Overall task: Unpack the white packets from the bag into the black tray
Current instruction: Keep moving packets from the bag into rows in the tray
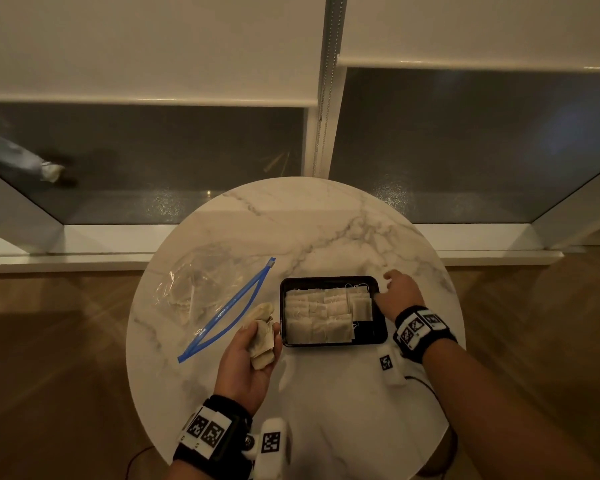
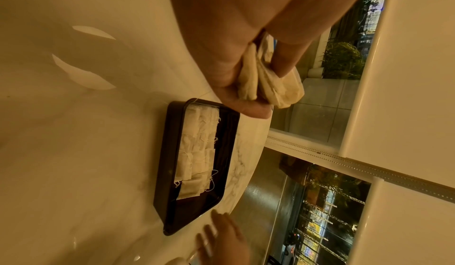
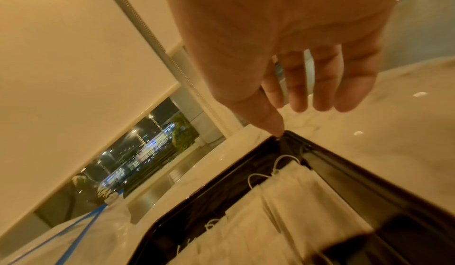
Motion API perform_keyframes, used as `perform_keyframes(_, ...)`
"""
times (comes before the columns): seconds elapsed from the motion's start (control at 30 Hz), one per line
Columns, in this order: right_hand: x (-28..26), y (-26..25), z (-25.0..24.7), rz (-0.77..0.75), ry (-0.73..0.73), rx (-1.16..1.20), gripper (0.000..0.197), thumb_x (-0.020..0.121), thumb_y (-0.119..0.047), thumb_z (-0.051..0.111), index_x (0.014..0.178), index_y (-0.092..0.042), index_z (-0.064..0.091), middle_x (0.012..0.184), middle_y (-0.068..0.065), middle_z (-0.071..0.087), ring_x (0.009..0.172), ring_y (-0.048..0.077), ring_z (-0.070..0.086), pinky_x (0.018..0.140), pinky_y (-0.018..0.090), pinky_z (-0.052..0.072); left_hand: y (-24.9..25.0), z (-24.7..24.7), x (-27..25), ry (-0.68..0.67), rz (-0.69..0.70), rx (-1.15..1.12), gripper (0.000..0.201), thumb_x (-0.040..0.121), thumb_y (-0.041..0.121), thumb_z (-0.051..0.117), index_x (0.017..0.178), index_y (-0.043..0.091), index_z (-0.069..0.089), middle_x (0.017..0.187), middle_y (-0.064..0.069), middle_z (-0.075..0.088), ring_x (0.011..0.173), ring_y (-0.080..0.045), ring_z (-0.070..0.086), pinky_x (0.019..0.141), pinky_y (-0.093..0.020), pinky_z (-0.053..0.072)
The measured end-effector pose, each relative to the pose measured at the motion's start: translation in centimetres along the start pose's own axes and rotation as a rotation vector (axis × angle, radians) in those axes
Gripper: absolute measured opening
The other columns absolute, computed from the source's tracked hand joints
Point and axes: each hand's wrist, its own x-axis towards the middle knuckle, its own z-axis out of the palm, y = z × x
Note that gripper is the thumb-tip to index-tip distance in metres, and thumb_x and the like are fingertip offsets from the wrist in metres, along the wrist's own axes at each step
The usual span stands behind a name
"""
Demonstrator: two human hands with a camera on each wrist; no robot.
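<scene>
- No brand or readable writing shows on the packets or the bag; the only markings are black-and-white square codes on your two wristbands [image 1: 207, 432].
- You stand over a round marble-patterned worktop [image 1: 326, 230] on a wooden floor, set before a low window [image 1: 465, 147] with pale roller blinds [image 1: 146, 46] drawn partway down; city lights show through the glass in the wrist views.
- Your left hand [image 1: 248, 360] is turned palm up beside the black tray [image 1: 378, 336], its fingers and thumb curled round a small bunch of white packets [image 1: 262, 337].
- Your right hand [image 1: 400, 294] hovers at the tray's far right corner with fingers loosely spread and holding nothing; its thumb tip points at the tray's rim, and contact cannot be told.
- The tray lies right of centre on the worktop, most of its floor covered by rows of flat packets [image 1: 321, 315] with thin strings, a bare strip at its right side.
- The clear bag [image 1: 194, 289] with a blue zip strip [image 1: 227, 311] lies open and crumpled left of the tray.
</scene>
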Motion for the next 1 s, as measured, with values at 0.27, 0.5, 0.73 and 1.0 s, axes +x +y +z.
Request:
perform_keyframes(0.27,-4.8,2.8,3.0,0.066,-0.163,0.069,0.038,0.080,0.000,0.057,0.116,-0.011,0.064,0.108,0.013,0.069,0.098,0.029,0.065,0.083,0.029,0.055,-0.1,-0.9,-0.1,0.018,0.008,-0.012,0.041,0.100,0.020,0.055,0.137,0.003,0.055,0.117,-0.016,0.067,0.089,-0.021,0.073,0.068,-0.029,0.062)
perform_keyframes(0.5,-8.6,3.4,4.8,0.031,-0.201,0.130,0.040,0.083,-0.002,0.059,0.120,-0.016,0.063,0.103,0.008,0.071,0.093,0.024,0.067,0.073,0.021,0.050,-0.7,-0.6,-0.9,0.014,-0.020,-0.023,0.040,0.099,0.018,0.055,0.137,0.003,0.056,0.123,-0.017,0.065,0.100,-0.024,0.068,0.066,-0.029,0.062)
perform_keyframes(0.73,-10.3,2.9,5.3,0.007,-0.236,0.132,0.040,0.082,-0.003,0.059,0.120,-0.015,0.063,0.102,0.008,0.071,0.092,0.023,0.067,0.070,0.019,0.048,-1.7,-0.5,-1.5,-0.005,-0.019,-0.011,0.036,0.101,0.017,0.053,0.134,0.003,0.058,0.110,-0.017,0.070,0.084,-0.022,0.075,0.064,-0.028,0.061)
perform_keyframes(1.0,-12.4,2.3,2.7,0.011,-0.161,0.068,0.051,0.086,-0.043,0.061,0.131,-0.023,0.047,0.104,0.005,0.068,0.095,0.023,0.065,0.079,0.032,0.054,-2.3,0.1,-2.8,-0.059,0.023,0.037,0.032,0.101,0.017,0.051,0.128,0.005,0.063,0.116,-0.014,0.068,0.086,-0.020,0.074,0.069,-0.027,0.061)
